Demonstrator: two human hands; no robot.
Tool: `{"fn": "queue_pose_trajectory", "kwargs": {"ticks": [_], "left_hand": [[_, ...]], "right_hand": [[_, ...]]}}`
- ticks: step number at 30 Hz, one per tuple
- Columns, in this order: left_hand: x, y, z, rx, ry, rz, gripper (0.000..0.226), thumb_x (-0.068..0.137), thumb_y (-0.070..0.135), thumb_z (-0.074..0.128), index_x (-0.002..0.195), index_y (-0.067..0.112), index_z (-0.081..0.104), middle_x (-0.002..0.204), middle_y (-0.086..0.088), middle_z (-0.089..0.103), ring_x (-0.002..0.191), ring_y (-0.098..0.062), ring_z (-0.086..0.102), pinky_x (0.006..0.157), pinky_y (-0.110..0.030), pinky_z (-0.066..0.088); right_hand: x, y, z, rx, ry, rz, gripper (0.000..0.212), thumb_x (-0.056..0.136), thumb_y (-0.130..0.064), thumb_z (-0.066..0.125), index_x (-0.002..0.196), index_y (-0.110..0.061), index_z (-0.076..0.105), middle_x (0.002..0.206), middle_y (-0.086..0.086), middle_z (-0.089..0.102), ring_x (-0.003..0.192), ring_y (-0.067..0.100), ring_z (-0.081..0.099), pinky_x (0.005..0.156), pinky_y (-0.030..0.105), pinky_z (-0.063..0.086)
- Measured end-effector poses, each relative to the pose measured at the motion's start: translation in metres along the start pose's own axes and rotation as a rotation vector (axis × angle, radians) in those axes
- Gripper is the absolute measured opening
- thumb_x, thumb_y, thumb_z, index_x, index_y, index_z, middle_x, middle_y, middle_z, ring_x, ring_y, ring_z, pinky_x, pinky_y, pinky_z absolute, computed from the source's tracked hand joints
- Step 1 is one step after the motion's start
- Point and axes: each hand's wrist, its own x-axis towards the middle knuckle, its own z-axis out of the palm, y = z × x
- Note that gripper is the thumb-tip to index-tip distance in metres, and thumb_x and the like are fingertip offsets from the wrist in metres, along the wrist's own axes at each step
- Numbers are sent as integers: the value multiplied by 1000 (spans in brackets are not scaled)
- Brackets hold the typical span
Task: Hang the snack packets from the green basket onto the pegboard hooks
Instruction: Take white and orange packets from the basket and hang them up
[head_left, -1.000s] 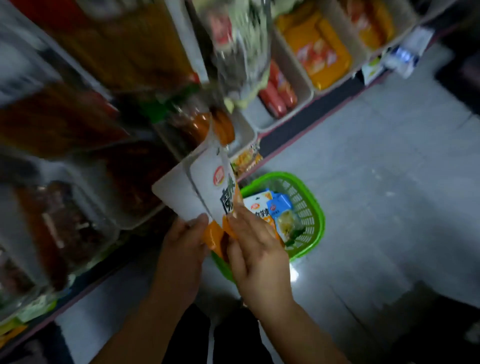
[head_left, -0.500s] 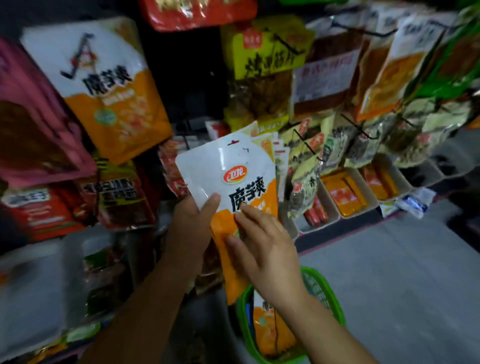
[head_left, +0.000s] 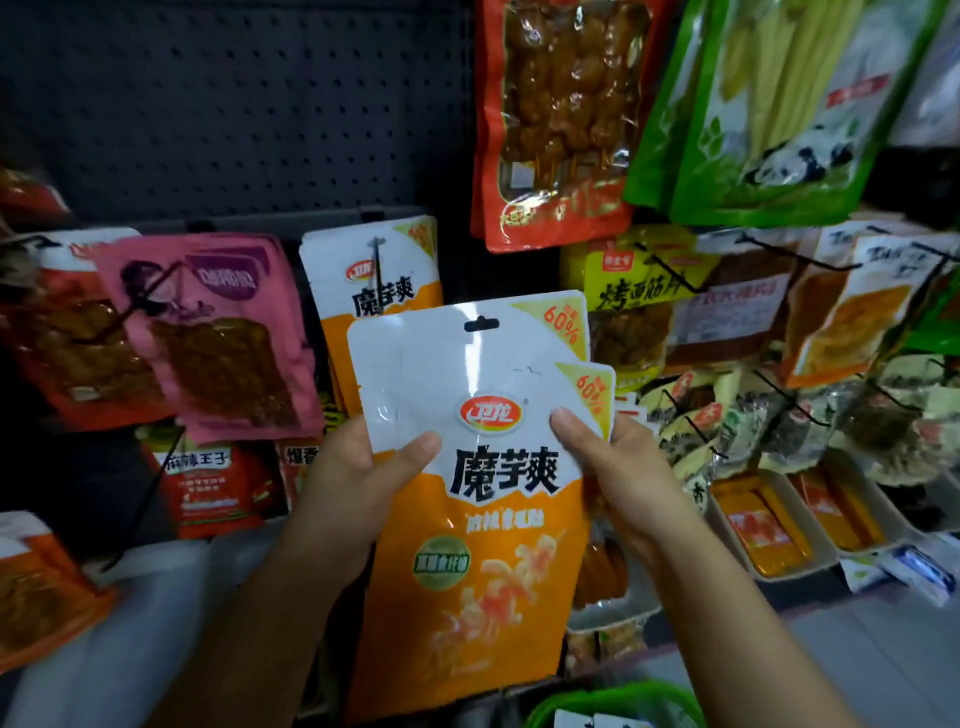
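Note:
Both hands hold up a white-and-orange snack packet (head_left: 467, 519) in front of the dark pegboard (head_left: 234, 104). My left hand (head_left: 358, 483) grips its left edge, thumb on the front. My right hand (head_left: 618, 467) grips the right edge, where a second, like packet (head_left: 597, 395) shows fanned behind the first. The front packet's hang hole is near its top. A matching packet (head_left: 374, 280) hangs on a hook (head_left: 377, 260) just behind and above. The green basket (head_left: 613, 701) shows at the bottom edge, with packets inside.
Pink (head_left: 218, 332) and red (head_left: 78, 353) packets hang to the left, a red skewer packet (head_left: 561, 119) and green packet (head_left: 769, 104) above right. Yellow and brown packets hang at right. White trays (head_left: 769, 525) of orange bars sit on the lower shelf.
The view swung up from the basket on the floor to the pegboard. Both hands raised the orange packets from above the basket to in front of the matching hung packet.

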Motion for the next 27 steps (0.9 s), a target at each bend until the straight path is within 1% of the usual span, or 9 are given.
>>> {"fn": "queue_pose_trajectory", "kwargs": {"ticks": [2,5,8,12,14,16,20,23,27], "left_hand": [[3,2,-15,-3,6,-35,37,64,24,78,97,36,72,103,0,74,97,-23,70,76,-36,57],[8,9,-33,-37,13,-56,33,66,33,74,98,38,71,105,2,73,99,-23,69,81,-42,55],[17,21,-43,-126,111,-21,30,70,44,69,97,33,73,103,1,74,95,-18,70,70,-29,57],[28,25,-50,-143,285,-21,18,79,30,63,87,19,75,92,-5,76,83,-23,73,60,-27,57],[32,23,-49,-132,349,-2,15,86,19,61,80,20,75,85,-3,76,77,-20,73,56,-25,56],[35,21,-48,-126,391,29,20,88,15,60,77,22,74,81,0,76,73,-18,73,55,-24,55],[48,24,-47,-74,399,73,23,89,20,60,75,29,75,81,3,76,75,-16,73,56,-24,55],[57,23,-46,-62,400,69,15,89,21,61,80,24,73,82,3,76,74,-16,73,54,-22,54],[62,13,-48,-39,421,36,11,89,20,61,85,23,70,80,6,76,72,-13,72,53,-20,53]], "right_hand": [[1,-1,13,39,-7,-37,31,68,-37,76,96,-23,74,96,7,76,84,26,73,65,32,58],[1,-1,30,44,5,-80,25,73,-30,70,95,-19,74,95,8,76,84,28,73,66,36,59],[3,4,43,-45,21,-103,23,73,-32,68,89,-18,76,90,6,76,83,26,73,70,39,59],[9,13,54,-148,44,-143,19,71,-36,66,81,-24,77,83,-1,77,80,18,73,70,33,59],[11,19,57,-140,68,-157,17,71,-37,65,81,-30,77,80,-3,77,77,16,74,63,25,57],[13,22,60,-107,96,-162,16,71,-36,65,81,-30,77,81,-2,77,77,17,74,62,23,57],[20,19,64,-96,137,-195,14,72,-35,65,79,-32,76,82,-6,76,78,11,73,64,21,57],[26,18,62,-108,162,-210,14,72,-36,64,75,-29,76,77,-8,76,72,8,72,56,13,52],[29,25,61,-142,167,-175,17,71,-40,63,77,-29,75,78,-6,76,71,9,72,56,15,52]]}}
